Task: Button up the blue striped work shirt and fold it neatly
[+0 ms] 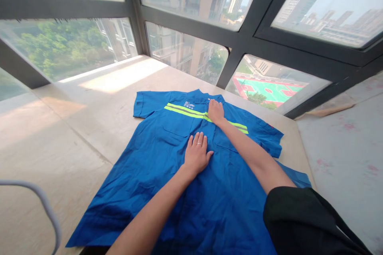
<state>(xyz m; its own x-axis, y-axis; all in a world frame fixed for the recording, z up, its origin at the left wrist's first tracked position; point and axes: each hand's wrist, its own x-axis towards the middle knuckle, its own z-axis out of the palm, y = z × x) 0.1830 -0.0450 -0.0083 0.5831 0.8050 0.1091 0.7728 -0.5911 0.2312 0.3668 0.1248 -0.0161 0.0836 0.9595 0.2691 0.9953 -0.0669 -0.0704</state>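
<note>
- A blue short-sleeved work shirt [143,159] lies spread face up on the pale windowsill [60,139], its collar toward the windows and its sleeves out to the sides.
- A yellow-green reflective stripe [184,111] with a grey middle crosses the chest; white lettering [189,104] sits just above it on one side.
- The left hand [197,153] lies palm down on the front of the shirt, below the stripe, its fingers released and extended, the thumb apart; a ring [199,144] shows on one finger.
- The right hand [216,111] rests on the shirt just below the collar, at the front opening; whether its fingers pinch the cloth, I cannot tell.
- A grey cord [44,203] curves over the sill, apart from the shirt.
</note>
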